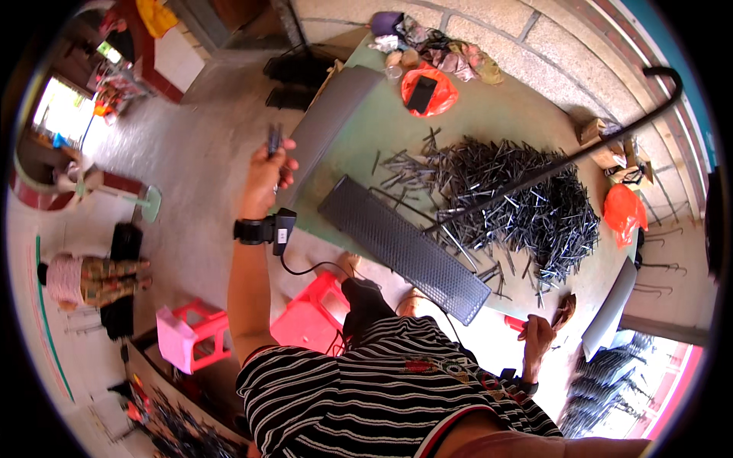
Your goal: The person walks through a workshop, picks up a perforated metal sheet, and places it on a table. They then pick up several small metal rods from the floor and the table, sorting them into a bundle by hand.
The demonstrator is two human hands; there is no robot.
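The left fingers [289, 162] pinch a few short dark sticks [274, 139], which jut beyond their tips. Right of them, a heap of dark sticks [527, 202] covers part of the desk [347, 156]. A long black panel [405, 248] lies between them and the right fingers [525, 331], curled beside something red [513, 323]; whether they grip it cannot be told.

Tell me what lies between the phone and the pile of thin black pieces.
In the head view, the edge of the orange-red bag under the phone, then a strip of green tabletop up to the pile.
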